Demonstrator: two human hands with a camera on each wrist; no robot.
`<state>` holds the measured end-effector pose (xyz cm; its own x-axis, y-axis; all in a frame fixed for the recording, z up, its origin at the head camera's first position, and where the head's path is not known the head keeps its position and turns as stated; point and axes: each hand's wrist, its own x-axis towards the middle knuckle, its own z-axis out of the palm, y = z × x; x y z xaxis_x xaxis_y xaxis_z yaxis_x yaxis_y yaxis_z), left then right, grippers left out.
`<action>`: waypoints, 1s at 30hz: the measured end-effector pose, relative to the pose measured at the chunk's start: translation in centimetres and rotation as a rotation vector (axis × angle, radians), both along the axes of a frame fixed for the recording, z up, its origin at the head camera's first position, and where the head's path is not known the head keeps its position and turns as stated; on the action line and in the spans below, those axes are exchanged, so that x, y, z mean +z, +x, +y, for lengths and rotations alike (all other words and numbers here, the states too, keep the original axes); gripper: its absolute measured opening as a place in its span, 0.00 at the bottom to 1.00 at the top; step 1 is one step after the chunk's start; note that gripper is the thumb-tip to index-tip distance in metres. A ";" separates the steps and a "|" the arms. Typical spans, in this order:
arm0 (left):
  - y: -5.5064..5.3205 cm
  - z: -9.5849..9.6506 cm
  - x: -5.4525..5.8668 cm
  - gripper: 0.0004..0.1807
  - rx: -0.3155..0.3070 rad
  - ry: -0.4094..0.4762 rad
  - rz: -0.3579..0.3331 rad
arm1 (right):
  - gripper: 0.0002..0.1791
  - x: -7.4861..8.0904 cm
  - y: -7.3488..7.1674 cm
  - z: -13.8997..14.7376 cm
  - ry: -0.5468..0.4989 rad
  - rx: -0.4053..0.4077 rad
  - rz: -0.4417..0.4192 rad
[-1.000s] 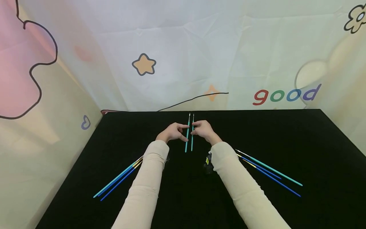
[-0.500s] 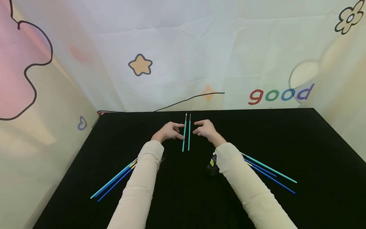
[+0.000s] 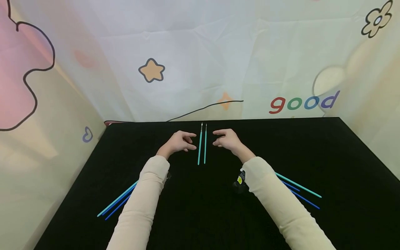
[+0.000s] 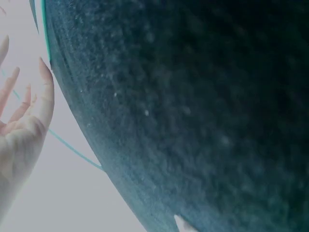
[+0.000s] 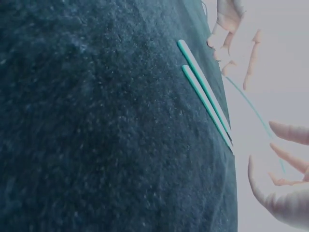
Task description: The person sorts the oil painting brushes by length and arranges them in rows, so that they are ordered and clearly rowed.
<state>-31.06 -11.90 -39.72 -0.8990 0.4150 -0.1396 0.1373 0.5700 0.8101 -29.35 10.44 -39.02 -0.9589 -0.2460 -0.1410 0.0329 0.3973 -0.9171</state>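
Two thin teal-handled paintbrushes lie side by side near the middle of the black table, bristle ends toward the back: a left one (image 3: 200, 146) and a right one (image 3: 205, 146). The left hand (image 3: 178, 141) hovers just left of them, thumb and forefinger extended and parted, touching neither. On the other side the right hand (image 3: 230, 140) is likewise apart from the brushes, fingers loose. In the right wrist view both handles (image 5: 205, 89) show narrowly spaced. Only part of a teal handle (image 4: 46, 34) appears at the left wrist view's top left, near the fingertips.
Several teal and blue brushes (image 3: 117, 199) lie slanted at the left, partly hidden by the left sleeve (image 3: 134, 205). Another slanted group of brushes (image 3: 300, 184) is partly behind the right sleeve (image 3: 281, 201). A printed cloth (image 3: 193, 62) rises behind the black table (image 3: 200, 215).
First the right hand, then the left, let go of its teal brush. Both hands have drawn apart sideways, leaving the pair lying together. The head view has shifted slightly.
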 end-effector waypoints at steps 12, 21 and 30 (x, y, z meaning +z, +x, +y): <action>0.8 -0.5 1.0 0.30 -0.092 0.003 0.069 | 0.27 0.9 1.4 1.9 0.003 0.039 0.025; 1.8 -1.5 2.4 0.29 -0.150 -0.044 0.146 | 0.27 1.4 2.1 3.1 0.028 0.060 0.063; 3.0 -2.4 4.1 0.28 -0.198 -0.038 0.222 | 0.25 2.5 3.2 4.8 0.022 0.059 0.108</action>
<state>-28.11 -14.30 -35.61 -0.8114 0.5836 0.0321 0.4200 0.5440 0.7264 -26.16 15.24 -36.50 -0.9529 -0.3001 -0.0439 -0.0894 0.4162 -0.9049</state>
